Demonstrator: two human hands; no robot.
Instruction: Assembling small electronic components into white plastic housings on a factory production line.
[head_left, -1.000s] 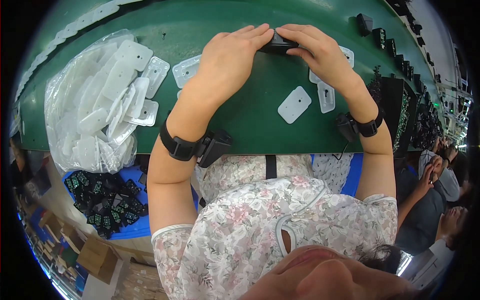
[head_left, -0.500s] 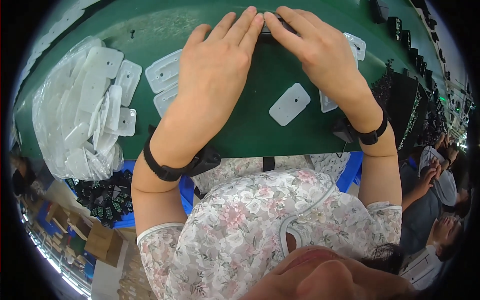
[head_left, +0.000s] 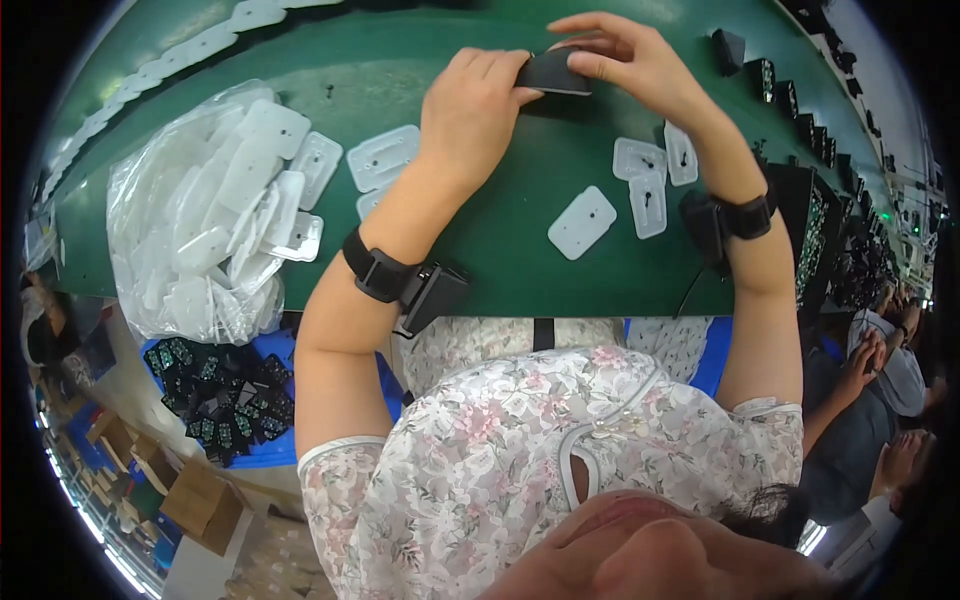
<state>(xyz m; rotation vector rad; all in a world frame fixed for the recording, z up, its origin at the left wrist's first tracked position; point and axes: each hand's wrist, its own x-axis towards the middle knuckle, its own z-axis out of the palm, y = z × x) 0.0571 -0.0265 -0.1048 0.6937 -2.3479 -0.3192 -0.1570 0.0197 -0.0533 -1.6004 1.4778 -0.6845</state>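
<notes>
A dark wedge-shaped plastic housing (head_left: pixel 553 76) is held over the far part of the green table. My left hand (head_left: pixel 472 112) grips its left end, with the thumb along the near edge. At the other end, the thumb and curled fingers of my right hand (head_left: pixel 640 68) close on the upper right corner. The side of the housing turned away from me is hidden. Nearest below my hands lies a translucent white plate (head_left: pixel 582 223) with rounded corners. Several similar plates (head_left: pixel 640 159) sit under my right forearm, some bearing small dark parts.
A clear bag (head_left: pixel 160 230) spilling white plates lies at the left. Below it, a blue bin (head_left: pixel 281 440) holds many black parts with green boards (head_left: pixel 225 400). Black housings (head_left: pixel 787 98) line the right edge, and a row of white plates (head_left: pixel 190 50) curves along the far left.
My hands, earlier laid over the housing with fingertips together, have moved apart. The housing now shows between them, tilted up in my grip. The whole view has shifted slightly.
</notes>
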